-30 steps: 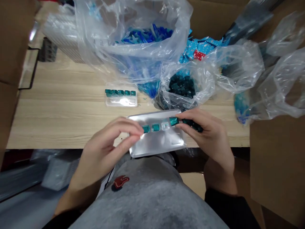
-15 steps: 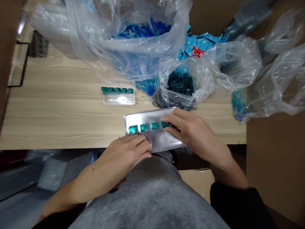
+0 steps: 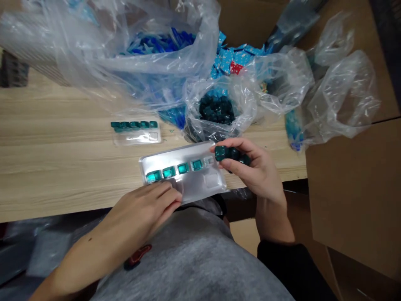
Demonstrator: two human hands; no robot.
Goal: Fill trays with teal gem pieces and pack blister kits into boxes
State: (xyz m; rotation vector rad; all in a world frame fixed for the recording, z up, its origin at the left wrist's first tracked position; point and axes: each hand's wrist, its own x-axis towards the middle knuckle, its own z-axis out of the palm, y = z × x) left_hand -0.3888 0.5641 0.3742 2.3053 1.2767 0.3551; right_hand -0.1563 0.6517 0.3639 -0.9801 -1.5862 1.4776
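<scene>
The right hand [image 3: 253,171] clenches teal pieces [image 3: 232,154] just beside the silver tray's [image 3: 216,186] empty pocket [image 3: 209,161]. The flat, open left hand [image 3: 144,209] braces the tray well

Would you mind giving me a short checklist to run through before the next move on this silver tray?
1. Right hand grip on the dark teal pieces: ok, pinched between thumb and fingers.
2. Left hand on the silver tray: ok, fingers rest on its near edge.
3. Slot at the tray's right end: ok, no teal piece in it.
4. Four teal pieces sitting flat in the row: cannot tell, glare on the leftmost.
5. More dark pieces in the clear bag beyond the tray: ok, bag mouth open.
</scene>
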